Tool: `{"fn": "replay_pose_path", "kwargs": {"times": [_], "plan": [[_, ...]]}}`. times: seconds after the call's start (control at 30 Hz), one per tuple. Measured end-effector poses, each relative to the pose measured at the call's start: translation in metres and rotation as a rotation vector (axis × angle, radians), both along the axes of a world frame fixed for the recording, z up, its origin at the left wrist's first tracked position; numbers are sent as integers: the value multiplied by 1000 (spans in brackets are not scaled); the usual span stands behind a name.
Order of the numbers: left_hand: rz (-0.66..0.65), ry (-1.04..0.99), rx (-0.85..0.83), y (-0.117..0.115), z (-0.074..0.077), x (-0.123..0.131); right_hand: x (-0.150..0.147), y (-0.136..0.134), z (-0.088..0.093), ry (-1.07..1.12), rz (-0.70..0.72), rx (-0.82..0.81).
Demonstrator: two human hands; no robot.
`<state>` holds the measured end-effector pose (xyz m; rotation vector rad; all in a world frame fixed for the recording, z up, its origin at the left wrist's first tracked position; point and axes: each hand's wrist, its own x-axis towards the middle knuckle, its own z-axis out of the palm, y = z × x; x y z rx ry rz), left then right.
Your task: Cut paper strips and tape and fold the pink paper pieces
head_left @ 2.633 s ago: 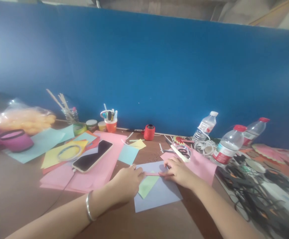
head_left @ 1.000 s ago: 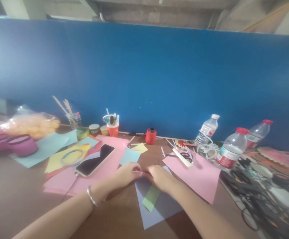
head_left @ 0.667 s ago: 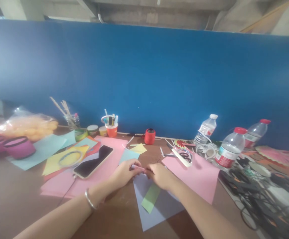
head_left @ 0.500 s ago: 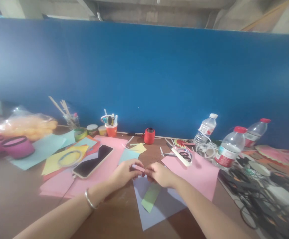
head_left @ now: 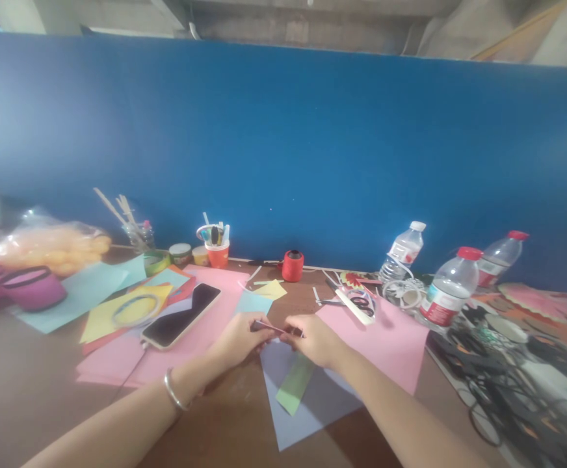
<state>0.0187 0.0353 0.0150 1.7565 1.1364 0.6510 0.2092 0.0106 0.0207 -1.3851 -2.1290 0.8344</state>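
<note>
A narrow strip of pinkish paper is stretched between my two hands, seen nearly edge-on. My left hand, with a silver bangle at the wrist, pinches its left end. The right end is pinched in my right hand. Below them, a green paper strip lies on a pale purple sheet on the brown table. Left of my left hand, a phone rests on pink paper.
Scissors and a cream-handled tool lie on pink paper to the right. Bottles and tangled black items stand farther right. A red roll sits near the blue partition.
The paper strip has turned from showing its flat face to nearly edge-on. Both hands have shifted their fingers slightly and still pinch it.
</note>
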Motion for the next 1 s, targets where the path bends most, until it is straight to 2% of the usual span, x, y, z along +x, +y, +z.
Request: {"fn": "replay_pose_path", "kwargs": {"times": [0.17,0.33,0.43,0.77,0.87,1.0], "plan": [[-23,-11,-35,-3,2,2,-1,-2,4,-83,-13,94],[-80,-70,-56,-4,4,2,-2,-3,-1,-125,-9,155],[-63,-98,-61,-1,2,2,-2,-2,-3,-115,4,207],[-52,-101,-144,7,-10,1,5,0,-5,-199,160,314],[-38,-81,-111,8,-11,2,3,-1,-4,-205,154,297],[-30,-4,27,4,-4,0,-2,-3,-1,-132,58,221]]}}
